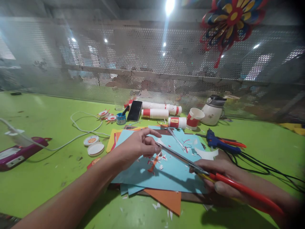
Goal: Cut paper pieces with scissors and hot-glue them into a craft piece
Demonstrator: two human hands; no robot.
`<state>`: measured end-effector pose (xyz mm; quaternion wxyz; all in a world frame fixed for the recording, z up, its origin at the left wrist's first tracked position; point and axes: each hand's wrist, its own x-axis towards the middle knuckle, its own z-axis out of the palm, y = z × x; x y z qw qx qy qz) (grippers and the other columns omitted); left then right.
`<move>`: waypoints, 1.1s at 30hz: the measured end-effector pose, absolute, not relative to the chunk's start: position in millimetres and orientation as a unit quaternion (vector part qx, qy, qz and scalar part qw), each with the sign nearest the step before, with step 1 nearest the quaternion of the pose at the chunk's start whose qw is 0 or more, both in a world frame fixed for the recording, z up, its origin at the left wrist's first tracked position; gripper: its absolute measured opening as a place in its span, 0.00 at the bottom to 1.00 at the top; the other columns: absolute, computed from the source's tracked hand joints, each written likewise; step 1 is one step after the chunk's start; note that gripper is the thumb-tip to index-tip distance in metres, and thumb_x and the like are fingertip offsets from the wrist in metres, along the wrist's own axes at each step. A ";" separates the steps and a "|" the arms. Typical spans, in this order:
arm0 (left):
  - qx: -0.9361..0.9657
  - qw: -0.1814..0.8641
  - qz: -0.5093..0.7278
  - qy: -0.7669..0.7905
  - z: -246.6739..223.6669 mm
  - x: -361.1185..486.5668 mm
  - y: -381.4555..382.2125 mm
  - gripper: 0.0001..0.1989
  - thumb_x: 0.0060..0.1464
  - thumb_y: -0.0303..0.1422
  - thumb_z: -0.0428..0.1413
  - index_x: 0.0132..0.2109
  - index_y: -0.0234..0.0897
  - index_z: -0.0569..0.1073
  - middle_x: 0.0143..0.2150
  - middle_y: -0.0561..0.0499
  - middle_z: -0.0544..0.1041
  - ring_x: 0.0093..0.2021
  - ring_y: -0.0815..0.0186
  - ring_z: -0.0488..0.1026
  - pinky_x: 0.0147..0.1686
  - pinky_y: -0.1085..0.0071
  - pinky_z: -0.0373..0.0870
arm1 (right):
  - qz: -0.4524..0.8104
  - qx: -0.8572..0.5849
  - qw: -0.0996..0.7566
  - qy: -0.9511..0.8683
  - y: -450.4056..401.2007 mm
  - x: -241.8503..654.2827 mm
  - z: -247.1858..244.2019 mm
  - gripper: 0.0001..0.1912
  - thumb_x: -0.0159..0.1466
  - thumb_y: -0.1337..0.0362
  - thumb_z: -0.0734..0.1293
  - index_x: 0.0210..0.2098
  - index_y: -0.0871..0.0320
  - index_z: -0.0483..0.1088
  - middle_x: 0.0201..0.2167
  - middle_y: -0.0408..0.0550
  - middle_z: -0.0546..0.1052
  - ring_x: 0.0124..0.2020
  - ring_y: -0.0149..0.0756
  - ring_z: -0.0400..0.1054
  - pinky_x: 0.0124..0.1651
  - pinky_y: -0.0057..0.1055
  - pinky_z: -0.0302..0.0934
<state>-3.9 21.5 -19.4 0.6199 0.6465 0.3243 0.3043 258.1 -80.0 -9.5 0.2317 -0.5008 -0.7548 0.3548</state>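
Note:
Over a stack of light blue paper (143,178), my left hand (140,144) is closed, thumb and fingers pinched near the scissor tips; what it pinches is too small to make out. My right hand (221,175) holds red-handled scissors (181,156) by the blades' pivot end, the blades pointing left toward my left fingertips and looking nearly closed. White and red paper scraps and an orange strip (154,163) lie on the blue paper below. Orange paper (166,198) sticks out from under the stack's front edge.
Paper cups (195,118), a phone (134,110), a blue jar (121,118) and a kettle (213,111) stand behind the paper. A blue glue gun (221,143) with cables lies right; a purple power strip (21,152) and white cable lie left.

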 end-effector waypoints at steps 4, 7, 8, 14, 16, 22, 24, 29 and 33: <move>0.649 0.616 0.299 0.332 -18.9 -3.9 21.7 0.19 0.44 0.29 0.61 0.46 0.37 0.67 0.24 0.56 0.71 0.23 0.72 0.62 0.24 0.73 0.52 | 0.373 -0.468 0.234 -0.766 -77.2 261.8 -13.8 0.26 0.60 0.40 0.61 0.41 0.53 0.75 0.28 0.47 0.75 0.28 0.38 0.67 0.29 0.30 0.62; 0.650 0.615 0.297 0.333 -18.9 -3.3 22.0 0.19 0.44 0.29 0.60 0.46 0.37 0.67 0.24 0.56 0.71 0.23 0.72 0.62 0.24 0.73 0.53 | 0.384 -0.454 0.212 -0.775 -73.9 267.0 -15.9 0.27 0.60 0.41 0.61 0.46 0.54 0.74 0.28 0.46 0.73 0.28 0.35 0.64 0.29 0.28 0.59; 0.650 0.617 0.297 0.330 -19.2 -3.1 22.1 0.19 0.44 0.29 0.60 0.46 0.37 0.67 0.24 0.56 0.71 0.23 0.72 0.62 0.24 0.73 0.53 | 0.392 -0.451 0.200 -0.776 -73.1 268.3 -15.9 0.28 0.60 0.40 0.61 0.47 0.55 0.73 0.29 0.46 0.72 0.29 0.35 0.63 0.30 0.28 0.59; 0.652 0.618 0.302 0.319 -20.3 -2.5 21.3 0.20 0.44 0.30 0.61 0.46 0.35 0.67 0.24 0.56 0.71 0.23 0.72 0.62 0.23 0.73 0.51 | 0.431 -0.445 0.186 -0.762 -70.9 269.2 -16.6 0.30 0.60 0.40 0.61 0.48 0.58 0.71 0.27 0.45 0.69 0.27 0.34 0.60 0.28 0.29 0.54; 0.649 0.621 0.304 0.318 -20.1 -2.4 20.8 0.20 0.44 0.30 0.61 0.46 0.34 0.68 0.24 0.56 0.71 0.23 0.72 0.62 0.23 0.73 0.52 | 0.431 -0.446 0.188 -0.762 -70.3 269.7 -18.8 0.31 0.60 0.39 0.61 0.48 0.58 0.71 0.28 0.46 0.69 0.28 0.34 0.59 0.28 0.29 0.54; 0.640 0.630 0.306 0.316 -19.1 -1.0 20.5 0.19 0.42 0.29 0.62 0.44 0.34 0.68 0.23 0.55 0.71 0.23 0.72 0.64 0.24 0.73 0.54 | 0.438 -0.448 0.186 -0.757 -71.7 272.8 -21.3 0.31 0.60 0.39 0.61 0.48 0.57 0.71 0.30 0.47 0.70 0.29 0.34 0.60 0.27 0.28 0.54; 0.637 0.633 0.305 0.316 -19.0 -0.6 20.3 0.19 0.42 0.29 0.62 0.44 0.34 0.68 0.23 0.55 0.72 0.23 0.72 0.64 0.24 0.73 0.54 | 0.439 -0.447 0.184 -0.757 -72.4 272.8 -20.2 0.31 0.60 0.39 0.61 0.49 0.58 0.71 0.30 0.47 0.70 0.29 0.34 0.61 0.27 0.27 0.55; 0.636 0.634 0.307 0.315 -20.1 -1.1 20.3 0.19 0.42 0.29 0.62 0.43 0.34 0.68 0.23 0.55 0.71 0.23 0.72 0.63 0.24 0.73 0.53 | 0.455 -0.444 0.198 -0.746 -72.8 271.0 -20.3 0.30 0.59 0.39 0.62 0.46 0.58 0.72 0.29 0.47 0.71 0.28 0.33 0.62 0.27 0.26 0.57; 0.645 0.629 0.309 0.305 -21.0 -1.7 21.0 0.18 0.44 0.29 0.61 0.44 0.34 0.68 0.23 0.56 0.70 0.22 0.73 0.62 0.24 0.73 0.53 | 0.465 -0.441 0.201 -0.741 -72.9 269.7 -22.8 0.30 0.60 0.39 0.61 0.44 0.59 0.72 0.27 0.45 0.71 0.27 0.32 0.62 0.26 0.26 0.56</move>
